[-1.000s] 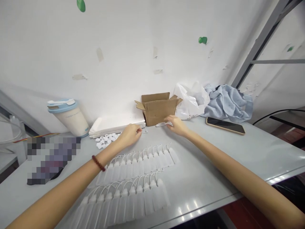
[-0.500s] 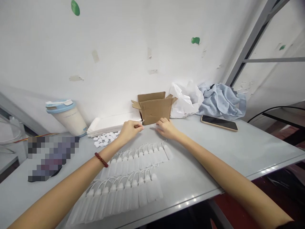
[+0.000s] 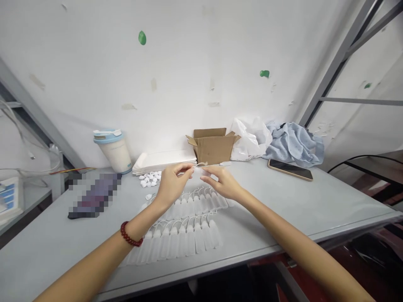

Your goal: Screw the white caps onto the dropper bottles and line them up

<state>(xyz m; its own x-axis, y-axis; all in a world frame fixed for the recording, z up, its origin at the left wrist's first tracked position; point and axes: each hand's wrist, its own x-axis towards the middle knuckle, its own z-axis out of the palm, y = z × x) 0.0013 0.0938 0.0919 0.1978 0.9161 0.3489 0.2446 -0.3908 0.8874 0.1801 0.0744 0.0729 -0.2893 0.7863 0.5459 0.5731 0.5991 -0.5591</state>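
Note:
My left hand (image 3: 174, 182) is closed in a pinch on a small white cap; a thin white cord (image 3: 200, 164) sticks out above the fingertips. My right hand (image 3: 222, 181) grips a small translucent plastic tube (image 3: 198, 171) that meets the left fingertips. Fingers hide much of both pieces, so I cannot tell whether they are joined. Below the hands, two rows of similar translucent tubes (image 3: 181, 243) lie side by side, with white caps and curved cords. Left of my left hand is a pile of loose white caps (image 3: 150, 179), and one single cap (image 3: 148, 196) lies apart.
Against the wall stand a cup (image 3: 113, 153), a flat white stack (image 3: 163, 158), an open cardboard box (image 3: 214, 149), a white plastic bag (image 3: 250, 140) and a light blue cloth (image 3: 296, 142). A phone (image 3: 290, 170) lies at right. Another translucent tube (image 3: 225, 163) lies before the box.
My hands have come together, the right one lifting a translucent tube from in front of the box to the left fingertips. The camera view has shifted left and up.

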